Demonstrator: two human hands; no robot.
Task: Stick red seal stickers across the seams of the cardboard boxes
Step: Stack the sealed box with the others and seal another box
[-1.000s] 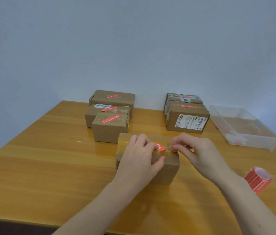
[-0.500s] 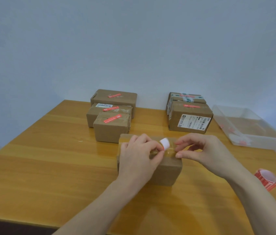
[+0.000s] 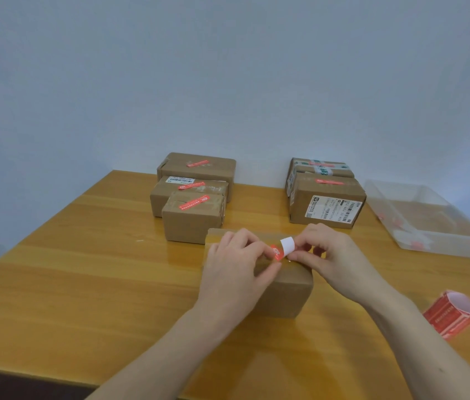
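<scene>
Wooden table (image 3: 83, 284): both hands' fingers (image 3: 259, 249) pinch red seal sticker (image 3: 276, 252) atop nearest cardboard box (image 3: 285, 295).

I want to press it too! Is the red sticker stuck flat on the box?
Not yet. The red sticker curls up, white underside showing, pinched by both hands over the box.

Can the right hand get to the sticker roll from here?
Probably yes: the sticker roll lies uncovered on the table just outside the right hand's forearm, but that hand pinches the sticker now.
</scene>
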